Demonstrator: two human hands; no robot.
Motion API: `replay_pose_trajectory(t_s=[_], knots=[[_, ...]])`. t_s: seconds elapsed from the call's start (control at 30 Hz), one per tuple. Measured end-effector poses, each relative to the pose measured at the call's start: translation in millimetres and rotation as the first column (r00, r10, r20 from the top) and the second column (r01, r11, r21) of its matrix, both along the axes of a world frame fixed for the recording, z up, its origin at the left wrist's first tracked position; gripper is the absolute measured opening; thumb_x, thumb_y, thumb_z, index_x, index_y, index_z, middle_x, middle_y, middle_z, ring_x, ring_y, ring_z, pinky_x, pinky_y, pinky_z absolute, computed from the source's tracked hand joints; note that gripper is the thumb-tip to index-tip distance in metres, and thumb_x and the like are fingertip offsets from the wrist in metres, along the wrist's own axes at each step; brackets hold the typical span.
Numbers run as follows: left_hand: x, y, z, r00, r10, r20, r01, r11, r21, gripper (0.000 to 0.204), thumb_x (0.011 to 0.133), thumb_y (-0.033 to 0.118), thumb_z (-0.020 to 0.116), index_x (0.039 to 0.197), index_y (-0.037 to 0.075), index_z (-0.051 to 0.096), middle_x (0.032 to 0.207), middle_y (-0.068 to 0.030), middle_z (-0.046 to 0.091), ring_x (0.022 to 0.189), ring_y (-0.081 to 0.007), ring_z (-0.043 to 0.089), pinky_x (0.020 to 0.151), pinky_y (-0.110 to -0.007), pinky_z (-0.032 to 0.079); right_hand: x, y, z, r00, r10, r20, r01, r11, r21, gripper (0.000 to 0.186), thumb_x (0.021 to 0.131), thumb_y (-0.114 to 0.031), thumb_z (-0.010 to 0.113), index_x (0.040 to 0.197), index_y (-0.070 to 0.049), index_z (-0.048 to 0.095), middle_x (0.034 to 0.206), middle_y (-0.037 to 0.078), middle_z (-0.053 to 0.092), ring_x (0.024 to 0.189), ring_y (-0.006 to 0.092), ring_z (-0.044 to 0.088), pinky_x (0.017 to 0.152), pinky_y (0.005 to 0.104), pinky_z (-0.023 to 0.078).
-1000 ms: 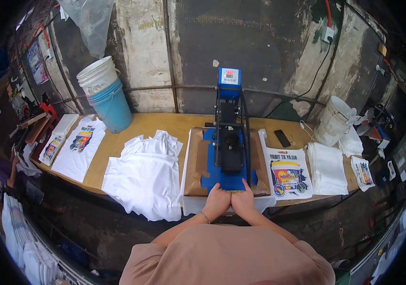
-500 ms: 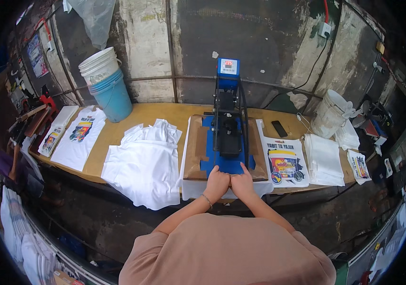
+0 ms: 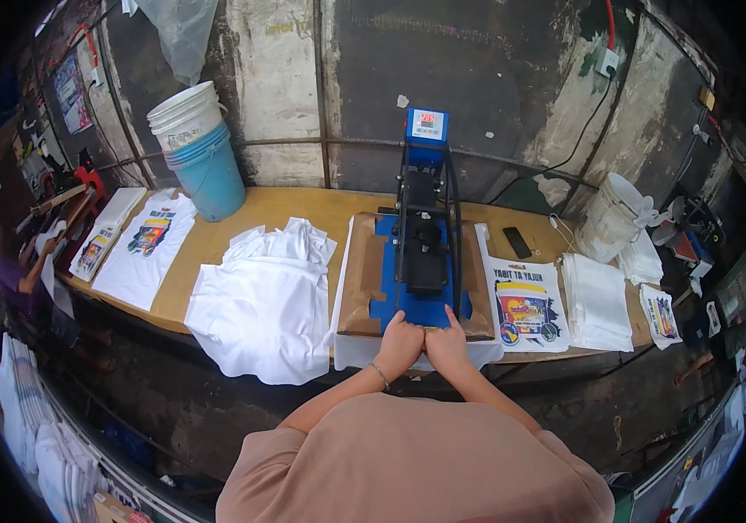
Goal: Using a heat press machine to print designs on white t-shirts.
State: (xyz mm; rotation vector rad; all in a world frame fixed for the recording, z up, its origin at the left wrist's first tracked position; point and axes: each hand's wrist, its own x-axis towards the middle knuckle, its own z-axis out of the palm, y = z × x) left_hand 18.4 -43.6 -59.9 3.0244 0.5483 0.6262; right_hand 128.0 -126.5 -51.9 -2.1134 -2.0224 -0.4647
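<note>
A blue and black heat press (image 3: 425, 253) stands on the table in front of me, closed down. Brown covering with blue tape (image 3: 381, 288) lies around its plate. My left hand (image 3: 399, 343) and my right hand (image 3: 446, 347) meet side by side at its front, fingers curled round the handle, thumbs pointing forward. The grip itself is mostly hidden under my fingers. White cloth (image 3: 364, 350) hangs out below the press's front edge. To the left lies a heap of white shirts (image 3: 259, 305); to the right is a printed white sheet (image 3: 527, 305).
Along the yellow-brown table (image 3: 294, 205) stand stacked buckets (image 3: 203, 166), a printed shirt (image 3: 146, 253), a black phone (image 3: 517, 242), folded white cloth (image 3: 595, 301) and a whitish bucket (image 3: 613, 213). Another person (image 3: 20, 279) handles white cloth at the far left.
My hands stay together on the press handle. The whole view has shifted slightly. At the far left, the other person's hand and white cloth have come further into sight.
</note>
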Motion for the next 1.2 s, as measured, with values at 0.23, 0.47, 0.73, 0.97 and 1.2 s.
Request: replay_pose_trajectory(t_s=[0.23,0.47,0.73,0.97,1.2], knots=[[2.1,5.6,0.2,0.998,-0.065,0.011,0.065,0.998,-0.004,0.008,0.068,0.014,0.059,0.062,0.009,0.061,0.059,-0.0107,0.060,0.059,-0.0233,0.060,0.081,-0.035,0.038,3.7,6.8,-6.5,0.999,0.010,-0.038,-0.005,0.991,0.131,0.012,0.066,-0.014,0.059,0.058,-0.008,0.066,0.055,0.014,0.060,0.054,0.0240,0.063,0.107,0.0452,0.030],[2.1,7.5,1.5,0.998,-0.061,0.003,0.061,0.998,0.026,0.008,0.067,0.014,0.059,0.061,0.010,0.061,0.059,-0.0104,0.061,0.058,-0.0235,0.059,0.083,-0.036,0.038,1.8,4.8,2.3,0.998,-0.016,-0.057,0.018,0.999,0.030,0.013,0.066,-0.012,0.057,0.057,-0.007,0.066,0.056,0.015,0.061,0.058,0.0250,0.064,0.105,0.0462,0.032],[2.6,4.8,-1.8,0.998,-0.047,0.034,0.046,0.998,0.033,0.009,0.068,0.015,0.059,0.063,0.009,0.062,0.059,-0.0102,0.061,0.059,-0.0228,0.060,0.083,-0.035,0.038,4.1,5.0,-8.4,0.999,0.007,-0.032,-0.004,0.996,0.093,0.013,0.066,-0.014,0.059,0.057,-0.008,0.066,0.054,0.015,0.060,0.052,0.0248,0.063,0.107,0.0455,0.029],[3.4,2.0,-1.1,0.999,-0.019,0.043,0.018,0.999,0.037,0.009,0.070,0.015,0.059,0.062,0.009,0.061,0.060,-0.0106,0.061,0.059,-0.0229,0.060,0.082,-0.035,0.038,2.6,3.4,-9.5,0.999,-0.050,0.014,0.050,0.999,0.010,0.017,0.072,-0.016,0.057,0.059,-0.009,0.065,0.057,0.013,0.062,0.053,0.0227,0.063,0.110,0.0445,0.024],[1.6,2.0,-1.8,0.999,-0.029,0.036,0.027,0.998,0.049,0.010,0.070,0.015,0.059,0.062,0.008,0.061,0.059,-0.0111,0.061,0.057,-0.0226,0.059,0.079,-0.034,0.037,1.6,1.7,-7.2,0.999,-0.026,0.042,0.027,0.999,-0.018,0.017,0.073,-0.012,0.054,0.061,-0.010,0.066,0.057,0.012,0.063,0.053,0.0207,0.064,0.111,0.0443,0.022]])
